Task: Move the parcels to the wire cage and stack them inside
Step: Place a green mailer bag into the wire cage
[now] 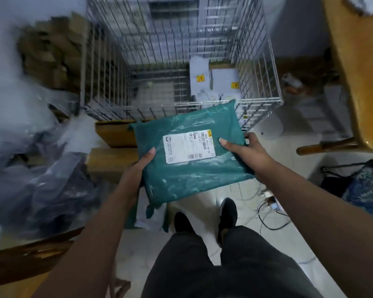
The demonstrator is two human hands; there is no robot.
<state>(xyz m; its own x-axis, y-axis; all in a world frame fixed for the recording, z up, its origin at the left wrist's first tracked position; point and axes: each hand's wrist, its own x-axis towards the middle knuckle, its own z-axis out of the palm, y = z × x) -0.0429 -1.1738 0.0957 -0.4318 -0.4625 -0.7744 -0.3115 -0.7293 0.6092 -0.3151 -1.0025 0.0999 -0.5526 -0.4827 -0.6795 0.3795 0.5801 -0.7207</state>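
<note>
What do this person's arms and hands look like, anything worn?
The left forearm and right forearm are bare to the frame edge, no sleeves showing. The left hand and right hand are ungloved; no watch, ring or bracelet shows.

Your left hand and right hand are bare. So are your left forearm and right forearm, all the way to the frame's lower edge. Your thumbnails are pale and reach a little past the tips. You wear dark trousers, charcoal to black, of plain cloth with soft folds at the thighs. Your left shoe and right shoe are black, matte and rounded at the toe. Any laces or marks are too dim to make out.
</note>
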